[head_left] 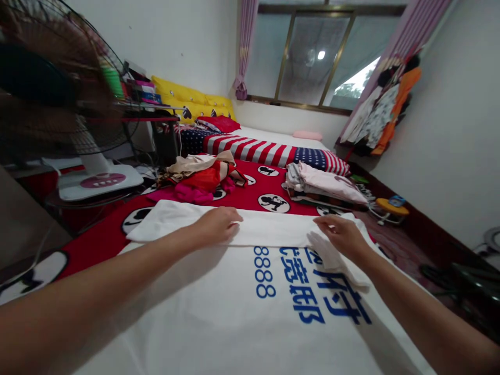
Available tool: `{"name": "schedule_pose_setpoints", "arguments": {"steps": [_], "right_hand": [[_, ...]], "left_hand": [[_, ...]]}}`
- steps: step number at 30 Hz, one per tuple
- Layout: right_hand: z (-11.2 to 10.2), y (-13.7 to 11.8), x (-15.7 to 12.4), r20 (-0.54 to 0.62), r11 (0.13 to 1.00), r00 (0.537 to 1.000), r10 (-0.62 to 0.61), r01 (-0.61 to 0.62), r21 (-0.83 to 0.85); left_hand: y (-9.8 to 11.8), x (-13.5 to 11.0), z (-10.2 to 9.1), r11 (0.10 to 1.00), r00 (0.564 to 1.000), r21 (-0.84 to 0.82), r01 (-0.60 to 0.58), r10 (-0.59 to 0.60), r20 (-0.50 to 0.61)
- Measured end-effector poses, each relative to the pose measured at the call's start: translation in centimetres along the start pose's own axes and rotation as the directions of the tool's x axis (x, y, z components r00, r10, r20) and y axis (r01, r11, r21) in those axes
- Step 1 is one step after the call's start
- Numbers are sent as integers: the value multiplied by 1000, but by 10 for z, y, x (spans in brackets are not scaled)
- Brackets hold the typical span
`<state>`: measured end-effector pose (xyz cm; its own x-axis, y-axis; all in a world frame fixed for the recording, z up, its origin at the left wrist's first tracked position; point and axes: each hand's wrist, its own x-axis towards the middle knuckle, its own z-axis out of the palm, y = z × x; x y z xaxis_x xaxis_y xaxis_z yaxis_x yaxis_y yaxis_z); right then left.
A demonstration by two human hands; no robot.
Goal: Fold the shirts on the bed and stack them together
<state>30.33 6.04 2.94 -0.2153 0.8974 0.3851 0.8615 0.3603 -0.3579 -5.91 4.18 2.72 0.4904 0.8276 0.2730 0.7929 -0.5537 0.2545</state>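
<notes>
A white T-shirt point(187, 312) with blue printed characters and digits lies spread in front of me. Its far side is folded over toward me into a white strip point(273, 229), and a sleeve-like flap point(344, 265) hangs out near the right end. My left hand point(219, 225) is closed at the left part of this strip, fingers curled and pinching the cloth. On the right part, my right hand point(342, 234) also pinches the cloth between thumb and fingers. The exact grip of both hands is partly hidden by the knuckles.
Beneath the shirt is a red patterned sheet point(250, 195). Beyond it lie a loose heap of clothes point(203, 174) and a folded stack point(328, 185). At left stands a fan point(97, 179); at right, a small stool point(392, 207) and hanging clothes point(385, 114).
</notes>
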Motion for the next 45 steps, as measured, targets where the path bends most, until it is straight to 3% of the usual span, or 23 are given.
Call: {"name": "schedule_pose_setpoints", "arguments": {"steps": [4, 7, 9, 13, 17, 22, 25, 28, 31, 33, 35, 37, 39, 45], "right_hand": [[23, 9, 20, 85, 988, 996, -25, 37, -150], [36, 31, 9, 166, 941, 983, 85, -24, -338], [42, 46, -1, 176, 900, 972, 157, -67, -431], [42, 54, -1, 211, 878, 962, 175, -55, -476], [47, 31, 14, 225, 854, 954, 199, -56, -517], [75, 0, 17, 175, 912, 979, 101, -21, -410], [82, 0, 14, 174, 924, 979, 107, -33, -381], [82, 5, 14, 175, 931, 979, 109, -39, -362], [81, 6, 16, 154, 934, 982, 106, -46, -354], [81, 5, 17, 148, 935, 983, 106, -48, -352], [81, 4, 17, 145, 935, 984, 104, -47, -351], [82, 4, 16, 142, 935, 984, 103, -47, -350], [83, 5, 16, 136, 936, 985, 103, -50, -349], [83, 6, 15, 117, 937, 990, 84, -39, -346]], "left_hand": [[15, 29, 47, 998, 995, 11, -66, 65, 69], [6, 33, 65, 999, 993, 40, -29, 25, 112], [1, 31, 69, 999, 992, 38, -23, 18, 124], [3, 29, 66, 999, 992, 33, -14, 9, 128], [8, 28, 64, 1000, 993, 20, -10, 7, 114], [3, 29, 64, 998, 997, -63, -27, 32, 73], [-10, 24, 56, 973, 995, -219, -65, 80, 59], [-32, 9, 32, 898, 997, -436, -50, 67, 24], [-66, -15, -3, 913, 984, -394, 110, -156, -85], [-91, -33, -26, 940, 931, -254, 228, -287, -225], [-116, -49, -44, 900, 849, -207, 384, -433, -304], [-136, -61, -53, 821, 778, -219, 528, -571, -264], [-150, -67, -57, 758, 741, -239, 607, -648, -176], [-155, -69, -58, 696, 744, -311, 648, -665, 62]]}}
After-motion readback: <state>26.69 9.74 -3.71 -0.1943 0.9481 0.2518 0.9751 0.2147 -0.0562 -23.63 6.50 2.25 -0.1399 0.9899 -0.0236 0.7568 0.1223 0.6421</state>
